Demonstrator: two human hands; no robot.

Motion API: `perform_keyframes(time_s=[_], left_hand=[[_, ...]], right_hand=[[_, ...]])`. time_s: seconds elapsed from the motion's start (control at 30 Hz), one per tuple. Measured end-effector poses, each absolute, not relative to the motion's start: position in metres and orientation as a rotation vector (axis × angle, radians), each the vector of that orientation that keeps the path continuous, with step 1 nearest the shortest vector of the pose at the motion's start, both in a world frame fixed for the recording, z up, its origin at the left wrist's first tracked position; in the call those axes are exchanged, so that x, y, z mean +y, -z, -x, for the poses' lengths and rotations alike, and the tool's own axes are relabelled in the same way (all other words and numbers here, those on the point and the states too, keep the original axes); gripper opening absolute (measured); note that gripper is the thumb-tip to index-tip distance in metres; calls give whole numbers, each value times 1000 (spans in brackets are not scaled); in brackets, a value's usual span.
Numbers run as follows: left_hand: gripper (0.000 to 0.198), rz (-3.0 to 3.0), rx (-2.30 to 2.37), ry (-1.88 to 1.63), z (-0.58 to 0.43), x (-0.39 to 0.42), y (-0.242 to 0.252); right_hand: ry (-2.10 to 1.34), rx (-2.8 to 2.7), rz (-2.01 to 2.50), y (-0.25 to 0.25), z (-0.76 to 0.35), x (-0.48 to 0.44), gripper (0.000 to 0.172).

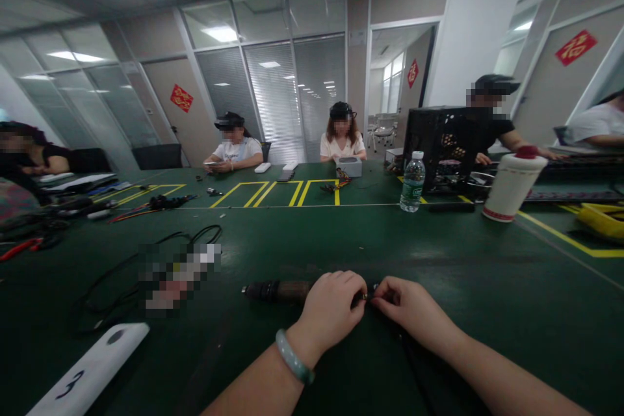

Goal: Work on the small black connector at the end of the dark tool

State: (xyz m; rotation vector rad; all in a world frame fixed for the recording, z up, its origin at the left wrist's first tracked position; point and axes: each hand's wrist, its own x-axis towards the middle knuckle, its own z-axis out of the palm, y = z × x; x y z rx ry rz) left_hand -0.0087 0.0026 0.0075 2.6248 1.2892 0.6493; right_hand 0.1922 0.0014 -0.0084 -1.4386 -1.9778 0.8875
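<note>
A dark cylindrical tool (292, 291), which looks like an electric screwdriver, lies across the green table with its narrow metal tip pointing left. My left hand (334, 305), with a pale green bangle at the wrist, is closed over the tool's right end. Close beside it, my right hand (407, 305) pinches thumb and forefinger at that same end. A tiny yellowish bit shows between the hands, too small to name. What my right fingertips hold is mostly hidden. A black cable (412, 357) runs from below my right hand toward the front edge.
On the green table (292, 234), a white board marked 3 (97, 370) lies front left, with a black cord behind it. A water bottle (413, 183), a white cup (511, 187) and a black computer case (433, 146) stand right. Several people sit around the table.
</note>
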Motion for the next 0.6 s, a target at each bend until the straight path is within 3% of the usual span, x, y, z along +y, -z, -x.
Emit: perform_keyframes(time_s=[0.6], left_hand=[[11, -2643, 1297, -594, 8, 1, -11]], right_hand=[[-909, -1983, 1390, 5, -192, 0, 7]])
